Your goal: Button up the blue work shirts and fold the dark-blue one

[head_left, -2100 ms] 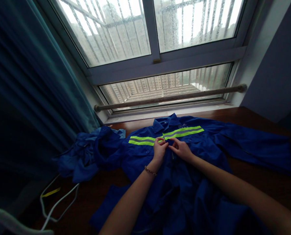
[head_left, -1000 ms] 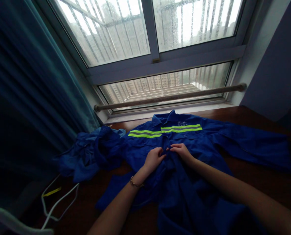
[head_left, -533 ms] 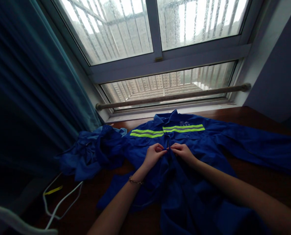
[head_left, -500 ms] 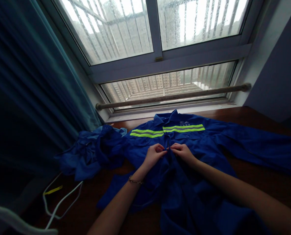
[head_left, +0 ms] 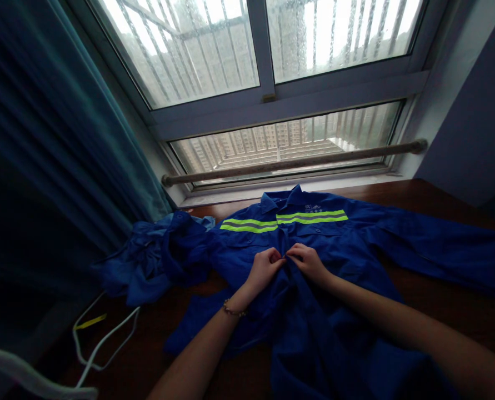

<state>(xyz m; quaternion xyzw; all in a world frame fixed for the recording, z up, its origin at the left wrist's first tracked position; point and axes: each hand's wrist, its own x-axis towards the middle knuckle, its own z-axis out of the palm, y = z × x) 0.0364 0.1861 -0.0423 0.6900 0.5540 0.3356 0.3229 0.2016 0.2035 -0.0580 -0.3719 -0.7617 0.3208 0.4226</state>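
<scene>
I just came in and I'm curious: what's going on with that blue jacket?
A person is pinching the front of the blue jacket with the left hand and the right hand, close together, just below its yellow-green stripes. The jacket lies on a brown surface by a window. What is between the fingers is too small to tell.

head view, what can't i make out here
Head view: the exact bit of jacket pinched by the left hand and right hand, covered by those hands.
Head view: the chest print, too small to read.
Head view: the jacket's lower end, cut off by the bottom edge.
</scene>
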